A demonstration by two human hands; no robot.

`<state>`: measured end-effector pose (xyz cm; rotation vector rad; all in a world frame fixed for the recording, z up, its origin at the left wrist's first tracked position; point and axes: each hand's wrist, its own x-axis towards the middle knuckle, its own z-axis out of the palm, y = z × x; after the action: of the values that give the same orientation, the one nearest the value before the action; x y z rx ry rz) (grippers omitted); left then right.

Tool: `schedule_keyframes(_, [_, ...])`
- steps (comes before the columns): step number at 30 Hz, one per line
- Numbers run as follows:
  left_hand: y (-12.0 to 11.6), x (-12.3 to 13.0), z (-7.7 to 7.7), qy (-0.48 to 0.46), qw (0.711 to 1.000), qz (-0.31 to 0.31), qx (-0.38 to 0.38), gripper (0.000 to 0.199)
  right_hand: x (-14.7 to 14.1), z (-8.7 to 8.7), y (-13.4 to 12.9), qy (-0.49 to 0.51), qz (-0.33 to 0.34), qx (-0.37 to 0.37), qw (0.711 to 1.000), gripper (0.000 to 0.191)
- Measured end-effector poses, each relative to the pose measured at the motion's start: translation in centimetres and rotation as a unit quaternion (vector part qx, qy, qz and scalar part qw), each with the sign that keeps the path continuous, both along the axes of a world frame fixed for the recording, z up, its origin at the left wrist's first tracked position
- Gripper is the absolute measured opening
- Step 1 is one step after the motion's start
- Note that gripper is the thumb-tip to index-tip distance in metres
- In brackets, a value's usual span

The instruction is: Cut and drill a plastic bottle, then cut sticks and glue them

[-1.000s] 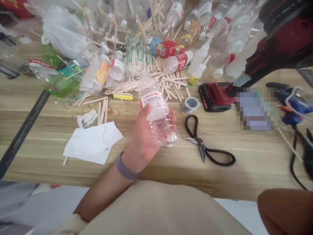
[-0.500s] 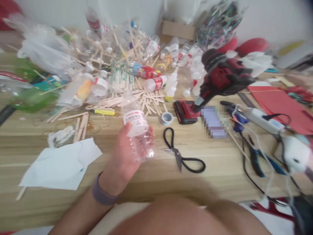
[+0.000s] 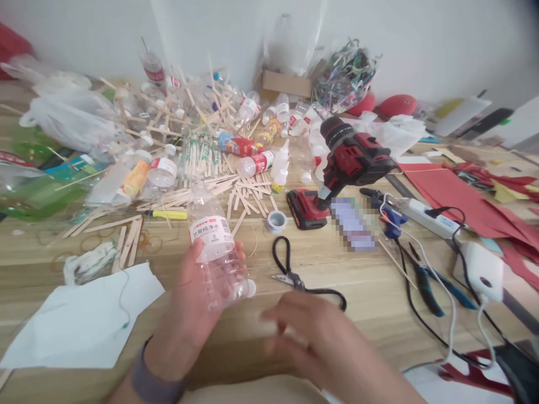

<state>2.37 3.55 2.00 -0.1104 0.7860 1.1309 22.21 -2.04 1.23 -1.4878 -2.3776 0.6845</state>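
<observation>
In the head view, my left hand (image 3: 191,292) is wrapped round a clear plastic water bottle (image 3: 213,238) with a white and red label. The bottle tilts above the table, and a small white cap (image 3: 251,288) shows at its lower right side. To the right of it, my right hand (image 3: 301,328) hovers, somewhat blurred, with thumb and fingers bent but apart and nothing seen between them. Just beyond that hand lie black-handled scissors (image 3: 297,279), whose lower handle it partly covers. A roll of tape (image 3: 277,222) rests behind the scissors.
A red cordless drill (image 3: 353,160) stands right of centre. Wooden sticks (image 3: 248,199) and plastic bottles crowd the back. White paper (image 3: 84,320) lies at left. Pliers (image 3: 427,280), a glue gun (image 3: 391,221), cables and a power strip (image 3: 433,219) are at right.
My right hand has come into view from the bottom, near the scissors. The view has shifted, and my left hand still holds the bottle, now a little lower and further left.
</observation>
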Motion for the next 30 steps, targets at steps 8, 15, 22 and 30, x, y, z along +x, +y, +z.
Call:
schedule_keyframes(8, [-0.4,0.2,-0.5,0.011,1.000,-0.004,0.019,0.038,3.5,-4.7,2.2,-0.109,-0.143,0.020,0.983,0.021])
schedule_keyframes(15, [-0.4,0.7,-0.5,0.009,1.000,0.016,0.014,0.037,3.1,-5.5,3.4,-0.079,-0.144,-0.006,0.986,0.011])
schedule_keyframes(22, [0.1,0.6,0.5,-0.010,1.000,0.024,-0.016,0.042,4.3,-3.6,4.4,-0.004,-0.108,-0.087,0.990,0.006])
schedule_keyframes(30, [1.0,0.1,0.5,-0.031,0.998,0.026,0.055,0.056,2.5,1.5,3.3,0.289,-0.077,-0.269,0.916,0.028])
